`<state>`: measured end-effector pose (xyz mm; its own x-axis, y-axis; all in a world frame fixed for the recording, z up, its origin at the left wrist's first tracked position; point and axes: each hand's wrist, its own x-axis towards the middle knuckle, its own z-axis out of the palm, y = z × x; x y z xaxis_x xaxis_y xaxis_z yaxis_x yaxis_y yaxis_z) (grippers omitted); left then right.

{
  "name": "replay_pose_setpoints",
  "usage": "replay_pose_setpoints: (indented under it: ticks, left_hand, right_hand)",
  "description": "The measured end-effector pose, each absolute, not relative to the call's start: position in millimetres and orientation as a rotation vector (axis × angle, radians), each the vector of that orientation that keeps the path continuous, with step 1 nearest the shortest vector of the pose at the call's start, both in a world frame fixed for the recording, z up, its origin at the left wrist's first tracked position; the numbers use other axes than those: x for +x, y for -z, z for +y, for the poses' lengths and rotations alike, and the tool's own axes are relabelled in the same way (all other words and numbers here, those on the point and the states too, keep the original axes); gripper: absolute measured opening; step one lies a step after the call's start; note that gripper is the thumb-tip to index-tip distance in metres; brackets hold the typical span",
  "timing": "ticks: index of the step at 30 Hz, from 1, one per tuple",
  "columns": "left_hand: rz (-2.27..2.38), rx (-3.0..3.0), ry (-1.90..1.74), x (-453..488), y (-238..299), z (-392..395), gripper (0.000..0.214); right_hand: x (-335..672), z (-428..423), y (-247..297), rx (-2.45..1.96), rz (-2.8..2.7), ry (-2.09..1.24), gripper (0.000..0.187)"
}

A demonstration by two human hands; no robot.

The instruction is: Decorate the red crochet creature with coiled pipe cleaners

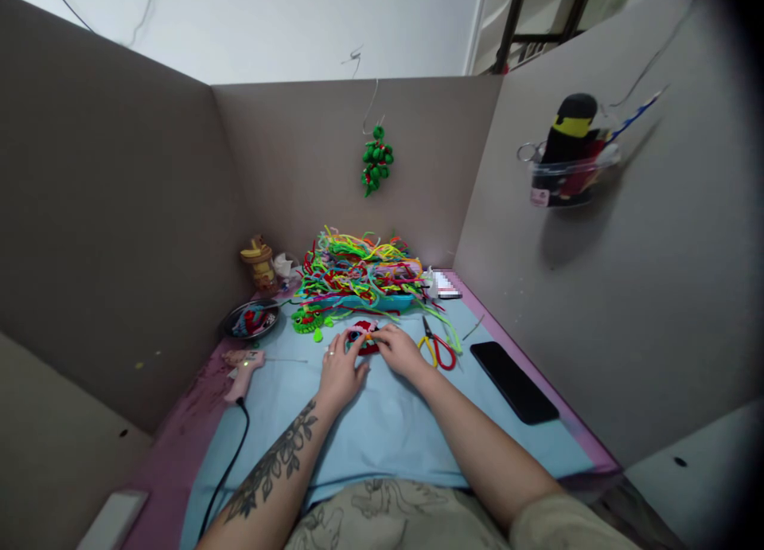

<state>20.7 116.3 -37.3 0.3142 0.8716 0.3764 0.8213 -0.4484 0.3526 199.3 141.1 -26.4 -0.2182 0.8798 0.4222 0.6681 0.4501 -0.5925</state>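
A small red pipe-cleaner figure (368,348) with a pink strip, a round eye and an orange bit lies on the blue cloth between my hands. From the left, my left hand (342,372) grips its edge, a ring on one finger. My right hand (401,351) pinches at the orange bit with closed fingertips. Parts of the figure are hidden under the fingers. Just behind it lies a green pipe-cleaner figure (306,320) with eyes. Close to my right hand rest scissors (438,349) with red and yellow handles, partly spread.
A blue tray (387,302) overflows with coloured pipe cleaners. At left are a dark bowl (224,325) and a corded pink glue gun (241,376). A black phone (514,383) lies at right. Grey panels (286,160) enclose three sides; a green ornament (377,164) hangs at the back.
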Motion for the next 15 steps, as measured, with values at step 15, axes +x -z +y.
replay_pose_setpoints:
  ticks: [15]
  left_hand:
    - [1.568,2.202,-1.166,4.5,52.5,138.0,0.045]
  right_hand:
    - [197.0,156.1,36.2,-1.245,-1.98,-0.266,0.045]
